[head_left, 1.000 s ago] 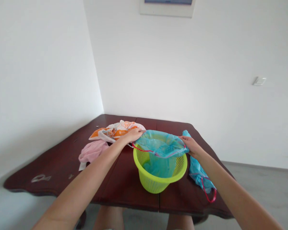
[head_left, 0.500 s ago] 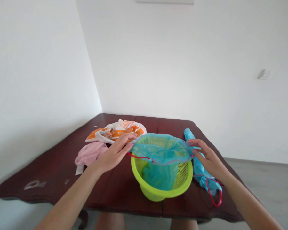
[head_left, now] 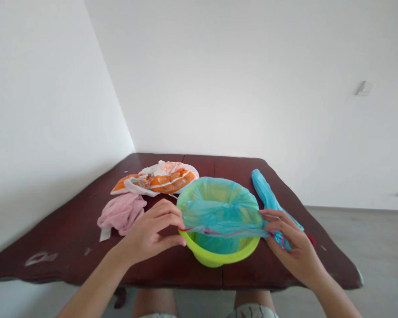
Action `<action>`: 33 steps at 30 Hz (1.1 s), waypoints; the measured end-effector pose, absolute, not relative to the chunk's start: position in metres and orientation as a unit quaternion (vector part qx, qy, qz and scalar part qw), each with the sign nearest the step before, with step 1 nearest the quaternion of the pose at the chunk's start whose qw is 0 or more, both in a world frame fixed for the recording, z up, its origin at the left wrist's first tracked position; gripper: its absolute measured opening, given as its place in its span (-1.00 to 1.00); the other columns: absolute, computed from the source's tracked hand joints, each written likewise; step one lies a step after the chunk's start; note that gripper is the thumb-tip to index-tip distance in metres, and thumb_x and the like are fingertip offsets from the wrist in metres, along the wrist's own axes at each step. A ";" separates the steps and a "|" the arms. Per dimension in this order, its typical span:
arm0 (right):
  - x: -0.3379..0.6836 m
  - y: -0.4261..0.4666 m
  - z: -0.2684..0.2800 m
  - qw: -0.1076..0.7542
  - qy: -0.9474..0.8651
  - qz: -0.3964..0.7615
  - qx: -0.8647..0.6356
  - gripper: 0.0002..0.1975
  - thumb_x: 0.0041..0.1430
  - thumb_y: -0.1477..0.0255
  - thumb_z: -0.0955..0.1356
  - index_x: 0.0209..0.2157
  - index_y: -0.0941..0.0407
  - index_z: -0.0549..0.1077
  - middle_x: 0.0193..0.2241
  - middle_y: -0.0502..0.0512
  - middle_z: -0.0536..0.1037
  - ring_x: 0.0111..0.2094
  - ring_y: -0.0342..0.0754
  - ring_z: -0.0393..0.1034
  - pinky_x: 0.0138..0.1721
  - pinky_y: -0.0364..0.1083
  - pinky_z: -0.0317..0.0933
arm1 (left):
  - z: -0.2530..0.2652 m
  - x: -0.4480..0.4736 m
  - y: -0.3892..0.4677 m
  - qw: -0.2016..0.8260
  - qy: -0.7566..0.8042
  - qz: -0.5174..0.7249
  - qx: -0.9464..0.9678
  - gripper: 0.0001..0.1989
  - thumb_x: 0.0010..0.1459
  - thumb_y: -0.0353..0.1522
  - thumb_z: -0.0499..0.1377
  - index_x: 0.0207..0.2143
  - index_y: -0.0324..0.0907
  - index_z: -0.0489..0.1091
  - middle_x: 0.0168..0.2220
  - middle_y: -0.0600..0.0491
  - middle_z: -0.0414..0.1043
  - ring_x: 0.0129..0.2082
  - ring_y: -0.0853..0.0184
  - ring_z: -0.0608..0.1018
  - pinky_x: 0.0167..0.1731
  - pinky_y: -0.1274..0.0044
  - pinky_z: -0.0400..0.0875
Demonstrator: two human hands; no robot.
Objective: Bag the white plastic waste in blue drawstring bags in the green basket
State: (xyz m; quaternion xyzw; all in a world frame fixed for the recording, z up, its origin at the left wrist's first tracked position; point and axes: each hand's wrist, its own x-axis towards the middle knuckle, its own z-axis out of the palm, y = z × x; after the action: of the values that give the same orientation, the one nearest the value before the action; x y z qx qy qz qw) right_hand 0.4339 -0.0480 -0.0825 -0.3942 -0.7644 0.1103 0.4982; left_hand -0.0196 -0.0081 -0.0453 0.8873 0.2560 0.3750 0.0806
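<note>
A thin blue drawstring garbage bag point(head_left: 223, 225) lines a lime-green plastic basket point(head_left: 215, 260), draped over the far rim. Its near edge, with a red drawstring, stretches across the basket's opening, and the basket's near rim is uncovered. My left hand point(head_left: 154, 232) is closed on the bag's edge at the left, with the thumb beside the basket rim. On the right side, my right hand point(head_left: 290, 243) pinches the same edge between thumb and fingers. A second blue bag point(head_left: 268, 194), bunched lengthwise, lies right of the basket, partly hidden behind my right hand.
A crumpled white and orange plastic bag point(head_left: 166, 176) lies behind on the left. In front of it is a folded pink cloth point(head_left: 124, 212) with a white tag. All rest on a dark red wooden table point(head_left: 76, 238) against white walls.
Both hands have come nearer and lower, drawing the bag's near edge toward the basket's front rim. The far part of the bag now lies over the back rim. The view has shifted slightly.
</note>
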 end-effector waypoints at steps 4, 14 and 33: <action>0.421 -0.059 -0.101 0.531 -0.755 0.137 -0.359 -0.80 0.51 0.53 0.49 -0.07 -0.08 0.72 0.43 0.25 0.54 0.36 0.30 0.65 0.30 0.29 0.66 | -0.055 -0.012 -0.022 0.051 0.263 0.416 0.869 -0.93 0.56 -0.40 0.39 -0.05 -0.05 0.58 -0.07 0.03 0.70 -0.07 0.27 0.70 0.00 0.48 0.60; 0.400 -0.073 -0.151 0.520 -0.749 0.010 -0.411 -0.42 0.43 0.61 0.50 0.20 -0.39 0.77 0.50 0.14 0.39 0.34 0.40 0.57 0.17 0.40 0.71 | -0.117 -0.004 -0.036 -0.054 0.311 0.474 0.822 -0.86 0.56 -0.50 0.28 -0.02 -0.07 0.56 0.27 -0.16 0.68 0.18 0.14 0.75 0.21 0.36 0.73; 0.400 -0.082 -0.145 0.438 -0.781 -0.007 -0.445 -0.57 0.51 0.58 0.43 0.23 -0.12 0.73 0.43 0.30 0.43 0.31 0.31 0.58 0.21 0.31 0.67 | -0.144 -0.009 -0.038 -0.023 0.351 0.448 0.822 -0.93 0.56 -0.46 0.28 -0.03 -0.11 0.53 0.67 -0.21 0.21 0.43 0.07 0.62 0.44 0.23 0.60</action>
State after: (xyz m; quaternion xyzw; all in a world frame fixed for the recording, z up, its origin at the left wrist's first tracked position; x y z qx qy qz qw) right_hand 0.4003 -0.0819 -0.1450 -0.4449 -0.7812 -0.0074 0.4379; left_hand -0.0091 -0.0382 -0.1436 0.8218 0.3513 0.4481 -0.0229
